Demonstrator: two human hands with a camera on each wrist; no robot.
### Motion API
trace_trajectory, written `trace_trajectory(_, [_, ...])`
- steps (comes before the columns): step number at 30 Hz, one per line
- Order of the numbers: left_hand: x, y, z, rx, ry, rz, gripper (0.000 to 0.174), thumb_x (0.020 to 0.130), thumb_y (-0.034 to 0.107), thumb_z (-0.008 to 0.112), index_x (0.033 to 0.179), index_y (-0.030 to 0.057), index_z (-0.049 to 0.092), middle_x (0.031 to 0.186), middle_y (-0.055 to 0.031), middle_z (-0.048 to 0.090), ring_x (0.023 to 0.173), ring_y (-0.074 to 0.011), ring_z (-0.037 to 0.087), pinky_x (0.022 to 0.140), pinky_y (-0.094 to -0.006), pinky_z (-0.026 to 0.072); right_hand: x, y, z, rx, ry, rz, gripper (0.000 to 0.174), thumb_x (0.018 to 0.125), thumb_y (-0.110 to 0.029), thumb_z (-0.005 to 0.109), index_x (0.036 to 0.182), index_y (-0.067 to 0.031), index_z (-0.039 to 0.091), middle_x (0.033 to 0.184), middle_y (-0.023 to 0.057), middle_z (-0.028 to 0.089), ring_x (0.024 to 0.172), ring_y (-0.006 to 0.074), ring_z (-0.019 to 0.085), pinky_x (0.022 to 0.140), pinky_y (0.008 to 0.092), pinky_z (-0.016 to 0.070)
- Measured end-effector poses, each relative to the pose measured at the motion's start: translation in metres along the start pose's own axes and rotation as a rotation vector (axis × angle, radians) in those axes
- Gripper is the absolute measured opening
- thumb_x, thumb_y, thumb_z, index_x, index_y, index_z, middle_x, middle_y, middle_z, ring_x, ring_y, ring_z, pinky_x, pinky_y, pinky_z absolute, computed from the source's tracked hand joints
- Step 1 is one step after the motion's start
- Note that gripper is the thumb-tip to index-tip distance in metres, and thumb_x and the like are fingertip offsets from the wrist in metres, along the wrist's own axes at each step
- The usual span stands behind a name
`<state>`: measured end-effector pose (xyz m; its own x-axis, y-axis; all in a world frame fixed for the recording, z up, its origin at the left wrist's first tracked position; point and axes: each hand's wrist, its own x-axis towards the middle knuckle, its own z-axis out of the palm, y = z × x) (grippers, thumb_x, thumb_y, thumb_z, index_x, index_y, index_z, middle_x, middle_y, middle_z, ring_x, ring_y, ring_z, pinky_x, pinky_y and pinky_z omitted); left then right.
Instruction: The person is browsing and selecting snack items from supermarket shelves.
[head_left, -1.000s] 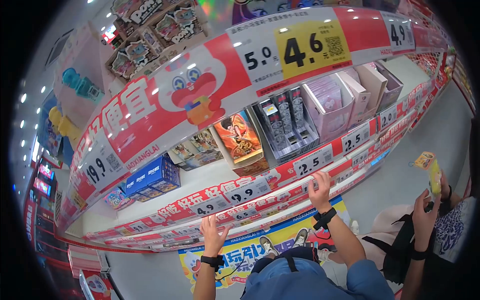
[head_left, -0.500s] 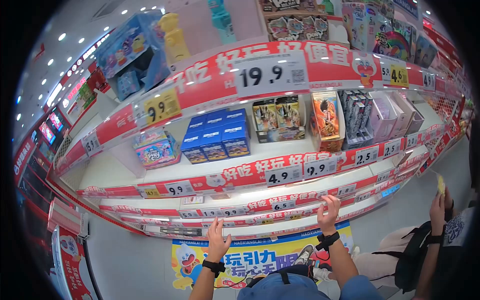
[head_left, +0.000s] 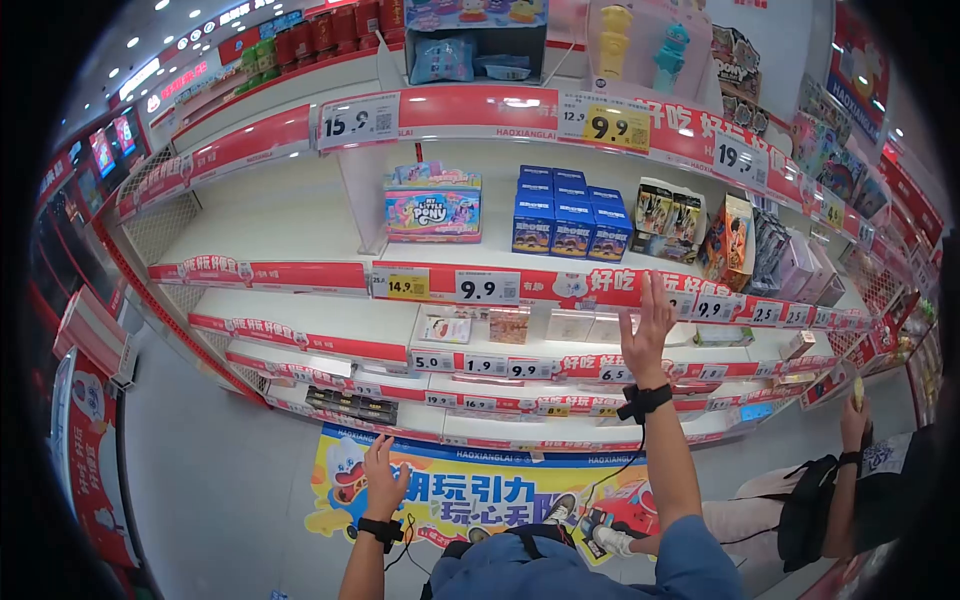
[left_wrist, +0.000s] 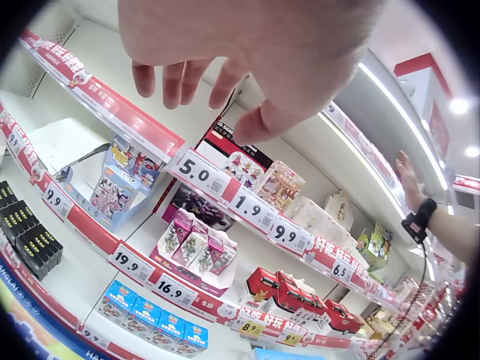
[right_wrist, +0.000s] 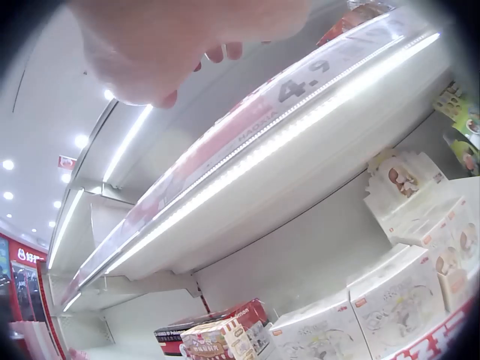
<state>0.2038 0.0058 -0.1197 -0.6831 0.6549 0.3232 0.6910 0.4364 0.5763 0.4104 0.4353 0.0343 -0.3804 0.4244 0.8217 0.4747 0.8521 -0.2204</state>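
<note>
I stand before a store shelf unit (head_left: 300, 276) with red price strips. My right hand (head_left: 648, 330) is raised with fingers spread, up at the red strip of the shelf that carries blue boxes (head_left: 568, 212) and a pony box (head_left: 432, 206). It holds nothing. My left hand (head_left: 384, 478) hangs lower, fingers loosely spread, in front of the bottom shelves and empty. In the left wrist view the left hand (left_wrist: 225, 45) hovers over toy boxes (left_wrist: 196, 241). In the right wrist view the right hand (right_wrist: 172, 45) is just below a lit shelf edge (right_wrist: 285, 135).
Another person (head_left: 850, 490) crouches at the right, holding up a small yellow item (head_left: 858, 388). A colourful floor sticker (head_left: 480, 500) lies under the shelves. A red display stand (head_left: 85, 440) is at the left. Black packs (head_left: 350, 405) sit on a low shelf.
My view has swung left and back, showing more of the shelving. My right hand rose from a lower strip to a higher one. My left hand dropped lower.
</note>
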Motion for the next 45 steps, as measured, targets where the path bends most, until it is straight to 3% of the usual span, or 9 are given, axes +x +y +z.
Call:
trace_trajectory(13, [-0.007,-0.021,0.002,-0.036,-0.053,-0.011,0.054,0.078,0.009,0.062,0.128,0.004,0.045,0.133,-0.0184,0.043,0.121,-0.0363,0.041,0.101,-0.0474,0.0308,0.014,-0.012,0.041,-0.033,-0.123,-0.042,0.058,0.089,-0.032,0.058,0.14,-0.0116,0.04,0.143,0.0109,0.039,0.138,0.026,0.027,0.109,0.0424,0.0134])
trace_trajectory(20, [0.051,0.033,0.025,-0.043,-0.084,0.16,0.055,0.077,0.007,0.063,0.128,0.0037,0.045,0.133,-0.0172,0.043,0.12,-0.0353,0.042,0.1,-0.0463,0.0314,0.014,-0.013,0.039,-0.041,-0.129,-0.028,0.058,0.088,-0.033,0.058,0.139,-0.0111,0.04,0.141,0.0107,0.041,0.137,0.0256,0.029,0.108,0.044,0.0137])
trace_trajectory(26, [0.13,0.121,0.008,-0.123,0.018,0.312,0.048,0.078,0.004,0.062,0.124,0.0023,0.049,0.131,-0.0173,0.046,0.12,-0.0344,0.044,0.102,-0.0441,0.0327,0.014,-0.013,0.037,0.014,-0.137,0.005,0.059,0.088,-0.032,0.058,0.14,-0.0111,0.04,0.145,0.0104,0.037,0.137,0.0269,0.028,0.108,0.0437,0.0124])
trace_trajectory(30, [0.173,0.175,-0.003,-0.199,0.091,0.364,0.045,0.078,0.003,0.062,0.122,0.0028,0.052,0.131,-0.0164,0.047,0.121,-0.0324,0.044,0.101,-0.042,0.0351,0.026,-0.008,0.02,0.19,-0.232,0.039,0.063,0.085,-0.033,0.061,0.141,-0.0118,0.04,0.147,0.0127,0.035,0.138,0.0274,0.027,0.108,0.0434,0.0125])
trace_trajectory(34, [0.207,0.21,0.001,-0.211,0.161,0.404,0.036,0.078,0.004,0.062,0.114,0.004,0.058,0.128,-0.0146,0.049,0.12,-0.0315,0.045,0.098,-0.0412,0.0382,0.069,0.012,-0.005,0.368,-0.196,0.12,0.066,0.077,-0.02,0.068,0.137,-0.0093,0.042,0.146,0.0158,0.033,0.134,0.0318,0.033,0.105,0.0461,0.0229])
trace_trajectory(35, [0.215,0.213,0.005,-0.229,0.16,0.408,0.035,0.078,0.004,0.062,0.112,0.0041,0.059,0.128,-0.0143,0.05,0.12,-0.0314,0.046,0.097,-0.0412,0.0388,0.084,0.015,-0.013,0.367,-0.177,0.105,0.067,0.074,-0.015,0.07,0.135,-0.006,0.043,0.145,0.02,0.033,0.132,0.0367,0.035,0.103,0.0462,0.0305])
trace_trajectory(38, [0.231,0.226,0.011,-0.272,0.145,0.418,0.025,0.077,0.004,0.063,0.102,0.005,0.066,0.127,-0.0133,0.051,0.118,-0.0306,0.048,0.094,-0.0394,0.0407,0.117,0.03,-0.005,0.54,-0.231,0.156,0.068,0.072,-0.013,0.071,0.133,-0.0024,0.043,0.143,0.0262,0.032,0.132,0.041,0.033,0.103,0.0455,0.0341])
trace_trajectory(39, [0.239,0.225,0.015,-0.285,0.141,0.443,0.023,0.077,0.004,0.063,0.1,0.0054,0.067,0.127,-0.013,0.052,0.118,-0.0304,0.048,0.093,-0.0389,0.041,0.127,0.033,-0.001,0.518,-0.289,0.126,0.075,0.069,-0.015,0.076,0.134,-0.0001,0.04,0.142,0.032,0.028,0.133,0.0444,0.031,0.105,0.0436,0.0357])
trace_trajectory(45, [0.28,0.243,0.018,-0.257,0.134,0.525,0.024,0.074,0.008,0.067,0.098,0.0093,0.07,0.129,-0.0139,0.05,0.122,-0.0319,0.044,0.1,-0.0435,0.0332,0.179,0.026,0.02,0.37,-0.533,0.165,0.103,0.055,-0.027,0.087,0.14,-0.004,0.033,0.145,0.0342,0.019,0.132,0.0464,0.032,0.107,0.0443,0.034])
